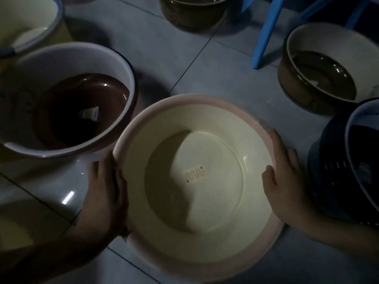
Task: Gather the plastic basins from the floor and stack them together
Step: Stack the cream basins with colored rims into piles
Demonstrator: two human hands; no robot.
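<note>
A large pink basin [184,103] with a cream inside fills the middle of the view, over the grey tiled floor. My left hand [106,187] holds its left rim, and my right hand [285,181] holds the right rim with the thumb inside. A dark red basin [131,78] with a white rim stands to the left, its edge close to the pink one. A brown basin [287,78] stands at the right back, another brown basin [184,15] at the top. A dark blue basin [320,160] is at the right edge, and a pale yellow basin [55,23] at top left.
Blue chair legs [264,35] stand at the top right between the two brown basins. Bare floor tiles [160,58] lie between the basins in the middle back and in front of me.
</note>
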